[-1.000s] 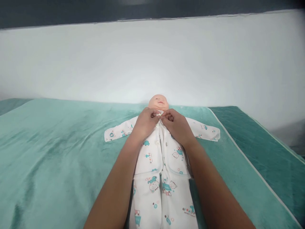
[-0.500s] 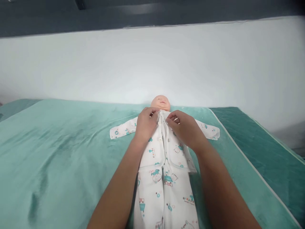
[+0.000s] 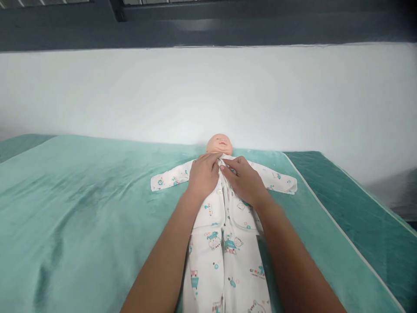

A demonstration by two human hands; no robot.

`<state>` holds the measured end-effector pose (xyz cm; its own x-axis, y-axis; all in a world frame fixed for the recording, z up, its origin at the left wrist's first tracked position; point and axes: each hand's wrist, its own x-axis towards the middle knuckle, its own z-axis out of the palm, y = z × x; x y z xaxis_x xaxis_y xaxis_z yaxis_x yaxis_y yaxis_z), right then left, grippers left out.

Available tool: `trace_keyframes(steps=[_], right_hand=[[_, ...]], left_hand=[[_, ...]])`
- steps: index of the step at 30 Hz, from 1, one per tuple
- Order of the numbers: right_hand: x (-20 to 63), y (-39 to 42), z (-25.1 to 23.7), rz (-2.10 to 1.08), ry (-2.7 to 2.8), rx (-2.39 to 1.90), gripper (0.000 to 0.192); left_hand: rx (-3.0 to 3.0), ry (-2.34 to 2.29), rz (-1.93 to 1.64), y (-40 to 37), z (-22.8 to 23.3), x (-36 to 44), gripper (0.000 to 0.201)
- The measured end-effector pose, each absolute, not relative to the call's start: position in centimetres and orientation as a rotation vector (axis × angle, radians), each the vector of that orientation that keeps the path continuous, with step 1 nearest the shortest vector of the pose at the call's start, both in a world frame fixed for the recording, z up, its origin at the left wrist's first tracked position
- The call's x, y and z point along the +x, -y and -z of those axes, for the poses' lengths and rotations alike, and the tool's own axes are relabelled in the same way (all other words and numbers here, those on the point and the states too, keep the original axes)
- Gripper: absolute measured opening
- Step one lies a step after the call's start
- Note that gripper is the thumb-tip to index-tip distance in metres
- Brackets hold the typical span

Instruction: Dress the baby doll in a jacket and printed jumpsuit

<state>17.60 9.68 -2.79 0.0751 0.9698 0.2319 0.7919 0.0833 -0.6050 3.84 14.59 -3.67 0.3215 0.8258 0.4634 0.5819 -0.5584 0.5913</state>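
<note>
Green bedding [image 3: 81, 208] lay under both hands, left hand [image 3: 203, 176] and right hand [image 3: 244, 180] pinching the doll's [image 3: 220, 144] romper [image 3: 224, 243] collar closed, lower snaps needing fastening.

The white romper [image 3: 224, 243] carries small dark lettering beside its cartoon prints, near the lower leg and on the chest. The letters are too small and blurred to read. No other writing shows.

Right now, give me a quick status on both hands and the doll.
Left hand and right hand both pinching the white romper at its collar. Doll flat on the green blanket. Nothing blocking.
</note>
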Motion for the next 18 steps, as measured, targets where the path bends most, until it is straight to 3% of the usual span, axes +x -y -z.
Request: trace_keyframes(steps=[15, 18], right_hand=[[18.8, -11.0, 4.6, -0.640, 1.522, -1.553, 0.039], [18.2, -9.4, 3.3, -0.524, 1.539, -1.565, 0.038]], left_hand=[[2.092, -1.237, -1.139, -14.9, 3.9, 3.8, 0.032], [2.062, -1.209, -1.181, -14.6, 3.8, 3.7, 0.031]])
